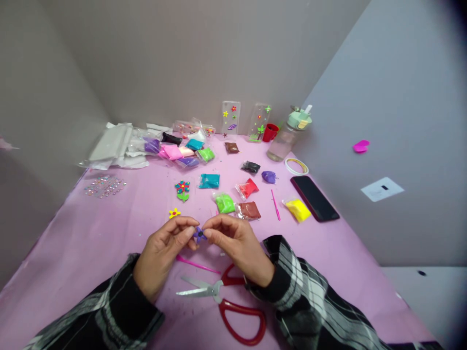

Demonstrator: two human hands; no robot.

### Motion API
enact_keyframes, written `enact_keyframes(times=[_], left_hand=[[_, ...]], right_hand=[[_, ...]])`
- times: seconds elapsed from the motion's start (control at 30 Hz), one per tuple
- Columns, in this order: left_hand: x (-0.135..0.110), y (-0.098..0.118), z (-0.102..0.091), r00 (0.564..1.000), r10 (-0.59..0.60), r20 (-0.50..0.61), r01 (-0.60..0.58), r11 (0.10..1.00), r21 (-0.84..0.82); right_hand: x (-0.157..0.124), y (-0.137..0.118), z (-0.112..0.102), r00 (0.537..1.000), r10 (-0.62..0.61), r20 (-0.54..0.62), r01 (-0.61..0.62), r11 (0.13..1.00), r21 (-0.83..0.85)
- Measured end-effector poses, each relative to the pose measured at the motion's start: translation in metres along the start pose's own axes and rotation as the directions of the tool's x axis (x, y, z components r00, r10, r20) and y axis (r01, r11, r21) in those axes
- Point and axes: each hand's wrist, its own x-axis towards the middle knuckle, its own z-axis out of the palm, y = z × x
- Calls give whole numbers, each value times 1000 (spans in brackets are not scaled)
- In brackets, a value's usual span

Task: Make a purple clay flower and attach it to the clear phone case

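Note:
Between my two hands is a small purple clay flower with a dark centre. My left hand pinches its left side between thumb and fingers, while my right hand pinches the right side. Just beyond my left hand lies a yellow clay flower. A red clay flower with blue parts and a green stem is farther back on a clear sheet. Under my hands rests a thin pink modelling tool. Red-handled scissors lie with parted blades near my right wrist, which hides part of one handle.
Past my hands are clay packets in green, brown, red, teal and yellow. A phone, tape roll and bottle stand or lie right. Decorated clear cases lean on the back wall.

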Motion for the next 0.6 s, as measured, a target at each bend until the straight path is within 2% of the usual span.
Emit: enact_keyframes(times=[0.2,0.37,0.47,0.6], left_hand=[[1,2,4,998,-55,29,57,997,-56],[4,5,1,1000,-12,1,12,1000,-23],[9,10,-13,992,46,-119,-47,999,-8],[19,15,-35,942,86,-323,-121,988,-91]], right_hand=[[2,-2,0,999,43,-28,-42,998,54],[3,2,0,997,62,-42,-60,997,56],[6,-2,-9,996,46,-75,-45,999,6],[12,-22,-24,995,7,-104,-17,995,-96]])
